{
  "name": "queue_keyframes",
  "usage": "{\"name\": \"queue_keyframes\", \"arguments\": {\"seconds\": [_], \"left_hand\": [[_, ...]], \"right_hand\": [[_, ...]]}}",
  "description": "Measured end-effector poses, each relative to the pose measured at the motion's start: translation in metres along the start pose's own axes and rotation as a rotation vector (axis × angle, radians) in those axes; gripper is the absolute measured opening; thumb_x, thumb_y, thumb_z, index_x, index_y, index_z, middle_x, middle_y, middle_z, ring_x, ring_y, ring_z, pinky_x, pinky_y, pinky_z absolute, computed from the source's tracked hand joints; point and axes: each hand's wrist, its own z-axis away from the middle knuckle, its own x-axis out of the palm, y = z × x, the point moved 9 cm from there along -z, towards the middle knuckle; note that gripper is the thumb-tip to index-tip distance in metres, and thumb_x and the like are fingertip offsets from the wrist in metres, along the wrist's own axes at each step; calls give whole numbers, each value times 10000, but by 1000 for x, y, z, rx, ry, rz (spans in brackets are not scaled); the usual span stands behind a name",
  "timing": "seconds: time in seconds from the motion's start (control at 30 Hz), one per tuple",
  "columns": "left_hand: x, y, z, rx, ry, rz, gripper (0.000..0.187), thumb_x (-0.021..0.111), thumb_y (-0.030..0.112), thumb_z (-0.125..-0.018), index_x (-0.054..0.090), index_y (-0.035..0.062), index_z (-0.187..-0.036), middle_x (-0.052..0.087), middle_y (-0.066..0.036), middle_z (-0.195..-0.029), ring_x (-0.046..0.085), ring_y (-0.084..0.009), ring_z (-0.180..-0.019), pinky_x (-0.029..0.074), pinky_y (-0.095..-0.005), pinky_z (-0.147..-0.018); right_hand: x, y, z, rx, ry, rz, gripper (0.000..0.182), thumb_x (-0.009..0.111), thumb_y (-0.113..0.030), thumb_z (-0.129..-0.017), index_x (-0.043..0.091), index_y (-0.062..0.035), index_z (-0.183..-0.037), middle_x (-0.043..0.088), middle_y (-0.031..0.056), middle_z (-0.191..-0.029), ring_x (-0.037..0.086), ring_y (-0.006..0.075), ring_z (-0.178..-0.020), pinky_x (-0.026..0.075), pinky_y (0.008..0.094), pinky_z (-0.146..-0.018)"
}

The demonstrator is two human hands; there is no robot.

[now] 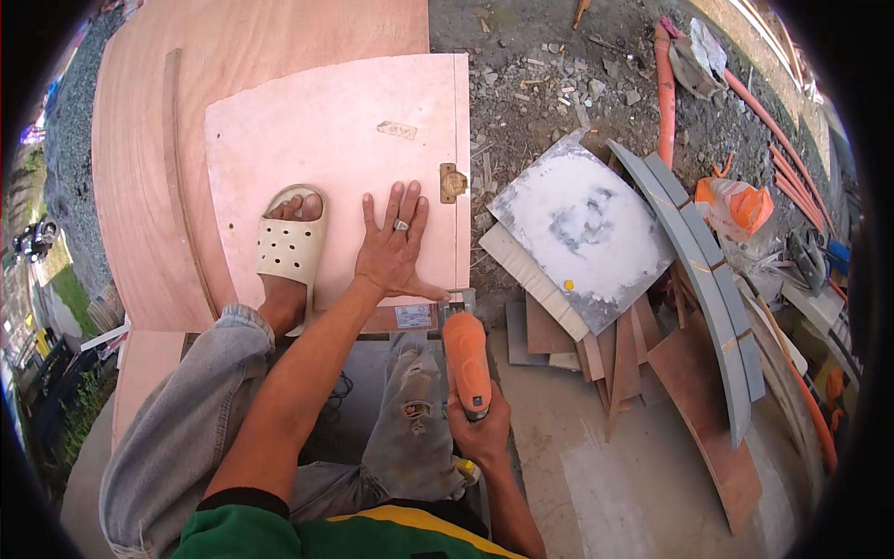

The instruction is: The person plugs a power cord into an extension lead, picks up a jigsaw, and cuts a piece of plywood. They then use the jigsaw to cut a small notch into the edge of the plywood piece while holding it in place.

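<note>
My left hand lies flat on a pale pink plywood panel, fingers spread and a ring on one of them. My right hand grips an orange jigsaw by its rear handle. The jigsaw's front sits at the panel's near right corner, just beyond my left thumb; its blade is hidden. A straight line runs along the panel's right edge, crossing near a brass-coloured lock. My sandalled foot rests on the panel, left of my hand.
Under the panel lies a larger plywood sheet with a thin wood strip. To the right are a white-dusted square board, wood offcuts, bent grey strips and orange pipes on rubble ground.
</note>
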Motion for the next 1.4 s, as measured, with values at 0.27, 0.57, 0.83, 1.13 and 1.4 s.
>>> {"name": "queue_keyframes", "arguments": {"seconds": [0.27, 0.57, 0.83, 1.13, 1.4], "left_hand": [[3, 1, 0, -4, -28, -32, 1634, 584, 1015, -428, 199, -99, -1560, 94, -273, -1676, 21, -446, -1565, -27, -740, -1172], [8, 1, -1, -25, -82, -28, 1616, 584, 1011, -441, 226, -105, -1552, 90, -271, -1678, 10, -439, -1568, -26, -737, -1174], [5, 2, 0, -11, -48, -21, 1601, 578, 1014, -453, 247, -117, -1537, 112, -277, -1673, 27, -440, -1567, -15, -733, -1176], [4, 2, 1, 11, 13, 1, 1580, 578, 1006, -472, 246, -111, -1539, 138, -283, -1667, 63, -453, -1562, -16, -734, -1173], [2, 7, -11, -16, -183, -65, 1579, 651, 974, -412, 257, -20, -1574, 109, -259, -1677, 8, -433, -1568, -8, -769, -1150]], "right_hand": [[0, 1, -3, -15, -14, -52, 257, 737, -155, -824, 628, 7, -992, 705, 166, -807, 739, 265, -766, 549, 359, -694], [-1, 3, -4, 4, -17, -18, 268, 745, -150, -818, 631, 14, -996, 711, 185, -823, 749, 292, -791, 554, 368, -704], [1, 4, -1, -10, -8, 54, 281, 752, -148, -808, 622, 18, -993, 713, 180, -794, 756, 306, -771, 557, 365, -672], [-1, 1, -3, -32, -5, -10, 261, 744, -136, -810, 617, 9, -985, 704, 169, -786, 747, 318, -749, 557, 368, -671], [-1, 3, -3, -33, -5, 3, 265, 755, -151, -816, 629, 1, -993, 718, 176, -820, 753, 325, -786, 564, 372, -698]]}}
